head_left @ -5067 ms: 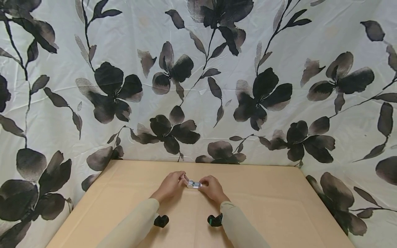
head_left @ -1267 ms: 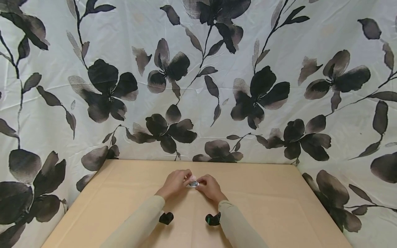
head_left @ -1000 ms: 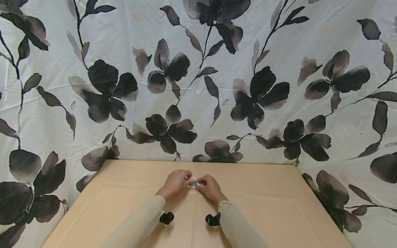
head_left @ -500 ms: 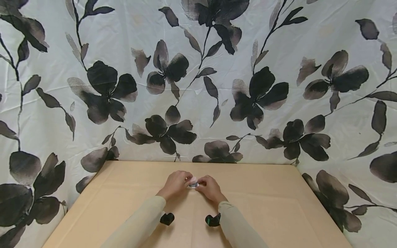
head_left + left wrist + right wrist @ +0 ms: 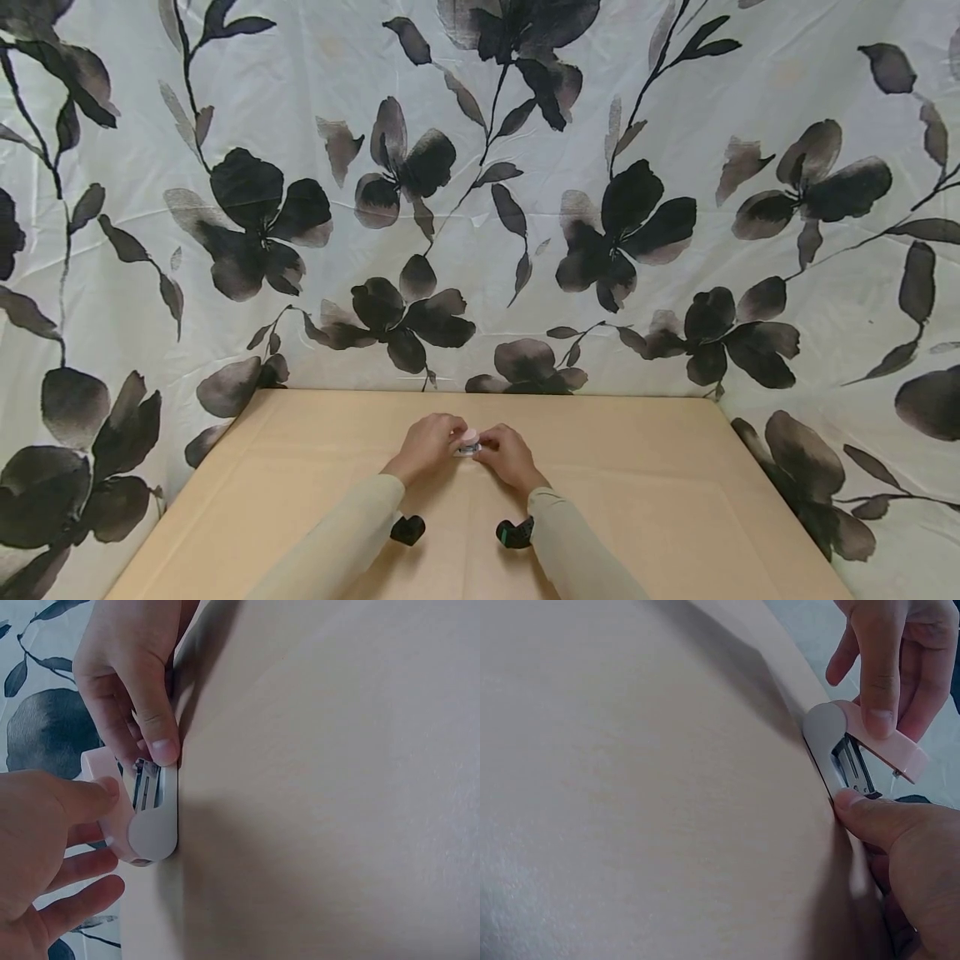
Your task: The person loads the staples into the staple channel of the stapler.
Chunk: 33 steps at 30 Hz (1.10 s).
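A small stapler with a pink top arm and a white base is held low over the table between both hands. Its pink arm stands tilted up from the base, and the metal staple channel shows in the gap. My left hand pinches the pink arm between thumb and fingers, the lower fingers spread loosely. At the other end, the free end of the white base, my right hand pinches with the thumb on top; its remaining fingers are partly hidden. Whether staples lie inside is hard to tell.
A tan table spreads beneath the hands. Behind it hangs a white cloth with dark flowers, close to the table's far edge. Black wrist devices sit on both wrists.
Compared with five seconds ago, the pink arm has swung from wide back at the left to over the base. My left hand has shifted slightly right with it; the right hand barely moves.
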Each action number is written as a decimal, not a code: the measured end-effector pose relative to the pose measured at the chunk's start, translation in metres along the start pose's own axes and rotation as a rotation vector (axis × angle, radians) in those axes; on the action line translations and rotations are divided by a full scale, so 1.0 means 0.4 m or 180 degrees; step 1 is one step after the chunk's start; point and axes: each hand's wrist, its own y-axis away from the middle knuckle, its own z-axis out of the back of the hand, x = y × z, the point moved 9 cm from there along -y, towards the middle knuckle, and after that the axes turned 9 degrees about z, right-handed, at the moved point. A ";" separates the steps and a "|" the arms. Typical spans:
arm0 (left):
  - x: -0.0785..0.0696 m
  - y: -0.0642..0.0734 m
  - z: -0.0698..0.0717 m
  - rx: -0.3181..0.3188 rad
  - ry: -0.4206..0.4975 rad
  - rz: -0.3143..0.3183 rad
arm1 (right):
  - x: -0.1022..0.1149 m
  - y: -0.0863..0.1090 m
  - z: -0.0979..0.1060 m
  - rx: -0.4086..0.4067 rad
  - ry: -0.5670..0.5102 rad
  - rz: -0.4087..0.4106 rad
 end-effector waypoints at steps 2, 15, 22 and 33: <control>0.004 -0.001 -0.003 0.0027 0.0070 0.0044 | 0.002 -0.001 0.001 -0.0009 0.0002 0.0018; 0.016 0.005 -0.014 0.0067 0.0169 0.0108 | 0.013 -0.008 -0.008 0.0004 -0.0040 -0.0017; 0.020 0.001 -0.013 0.0134 0.0195 0.0114 | 0.010 -0.009 0.003 -0.0051 -0.0161 -0.0026; 0.031 0.006 -0.006 0.0202 0.0167 0.0222 | 0.006 0.009 0.050 -0.0222 -0.0059 0.0072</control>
